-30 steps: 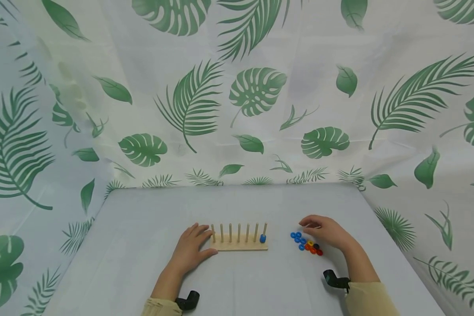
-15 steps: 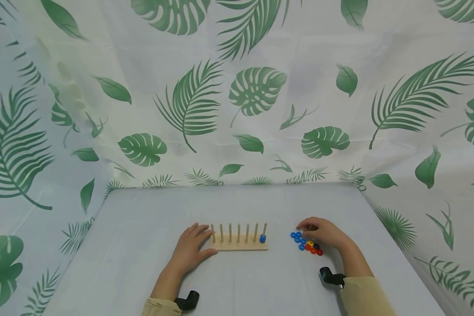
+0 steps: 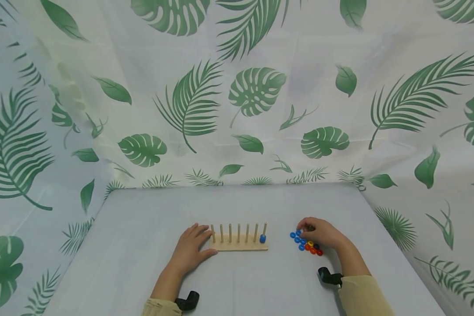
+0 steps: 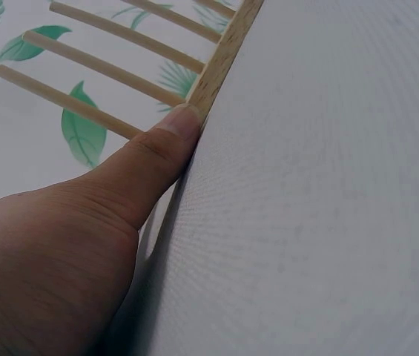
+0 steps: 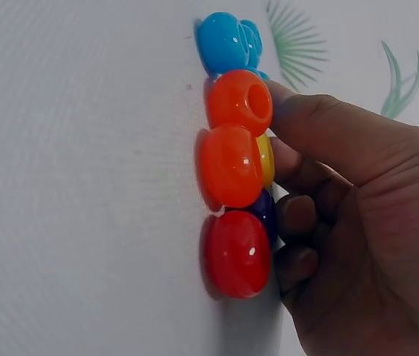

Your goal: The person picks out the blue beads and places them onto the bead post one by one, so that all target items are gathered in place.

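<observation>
A wooden peg board [image 3: 241,247] with a row of upright pegs lies on the table. Its left end is held by my left hand [image 3: 191,249], the thumb [image 4: 176,126] against the front edge and the fingers at the back corner. Blue beads [image 3: 262,238] sit low on the rightmost peg. To the board's right, my right hand [image 3: 325,233] has its thumb and forefinger on a blue bead [image 3: 298,232] at the back of a loose bead group. Nearer in the right wrist view are orange beads [image 5: 231,167], a red bead [image 5: 237,254] and a yellow bead [image 5: 266,159].
The white table [image 3: 237,285] carries the board and beads. Leaf-patterned cloth [image 3: 256,158] hangs behind and along both sides. A dark bead [image 3: 316,246] lies among the red and orange ones. Black wrist cameras [image 3: 329,277] stick out by the sleeves.
My right hand has come slightly left and down, its fingertips moving from above the beads onto a blue one. The left hand and the board have stayed put.
</observation>
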{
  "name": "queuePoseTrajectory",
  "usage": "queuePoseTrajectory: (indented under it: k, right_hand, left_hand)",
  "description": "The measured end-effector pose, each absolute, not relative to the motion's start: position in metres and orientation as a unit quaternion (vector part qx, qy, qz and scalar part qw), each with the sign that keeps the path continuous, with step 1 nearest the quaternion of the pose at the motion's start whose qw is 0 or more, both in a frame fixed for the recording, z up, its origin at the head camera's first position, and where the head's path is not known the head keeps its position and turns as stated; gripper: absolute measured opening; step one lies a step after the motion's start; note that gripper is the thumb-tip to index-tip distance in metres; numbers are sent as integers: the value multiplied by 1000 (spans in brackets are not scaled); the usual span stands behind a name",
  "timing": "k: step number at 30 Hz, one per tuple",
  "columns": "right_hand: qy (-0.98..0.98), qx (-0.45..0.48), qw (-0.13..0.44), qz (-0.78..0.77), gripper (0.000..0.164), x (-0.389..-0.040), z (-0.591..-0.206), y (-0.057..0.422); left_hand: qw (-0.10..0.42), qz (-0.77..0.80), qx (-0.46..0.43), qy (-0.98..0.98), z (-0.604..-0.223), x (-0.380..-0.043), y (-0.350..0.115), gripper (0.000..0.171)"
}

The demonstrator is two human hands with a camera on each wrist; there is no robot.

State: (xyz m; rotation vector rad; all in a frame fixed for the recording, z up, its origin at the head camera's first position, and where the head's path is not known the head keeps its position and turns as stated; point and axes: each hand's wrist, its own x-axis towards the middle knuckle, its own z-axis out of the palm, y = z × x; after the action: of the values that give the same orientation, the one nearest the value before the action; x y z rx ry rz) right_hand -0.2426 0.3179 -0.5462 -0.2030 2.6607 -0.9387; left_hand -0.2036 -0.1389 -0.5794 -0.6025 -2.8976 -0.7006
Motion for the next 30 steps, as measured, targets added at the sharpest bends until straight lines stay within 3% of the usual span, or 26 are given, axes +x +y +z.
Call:
queuePoseTrajectory:
  k: [12, 30]
  right_hand:
    - [930, -84, 143, -329, 15, -241, -544, 316]
    - [938, -57, 125, -318, 19, -240, -527, 308]
  left_hand:
    - [73, -218, -206, -951, -584, -205, -140, 64]
    - [61, -232, -199, -950, -584, -205, -141, 65]
